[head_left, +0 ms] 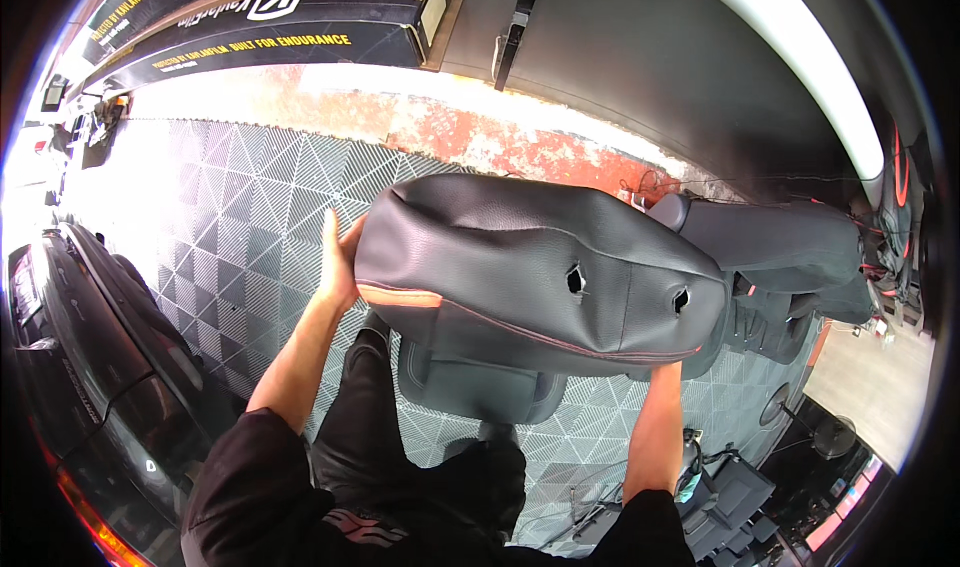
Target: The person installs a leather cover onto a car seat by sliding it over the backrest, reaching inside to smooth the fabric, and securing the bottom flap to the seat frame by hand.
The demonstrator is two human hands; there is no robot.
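Observation:
A padded black leather car seat backrest (pixel 500 257) fills the middle of the view, seen from above. Its cover has red stitching, an orange patch at the left corner, and two ragged holes on the right half. My left hand (pixel 344 259) grips its left end, thumb pointing up and fingertips partly hidden behind the edge. At the right end, my right forearm (pixel 655 417) reaches up to the near lower edge, where the backrest hides the hand and fingers. The leather is creased along the top. Below the backrest a black seat cushion (pixel 485 382) shows between it and my legs.
More black seats (pixel 770 242) stand at the right. A dark car (pixel 95 357) is at the left. Long black boxes (pixel 290 42) lie at the back beside a grey panel (pixel 680 77). A light tabletop (pixel 855 377), a fan (pixel 832 435) and loose cables are at the right. Patterned tiles (pixel 250 187) cover the floor.

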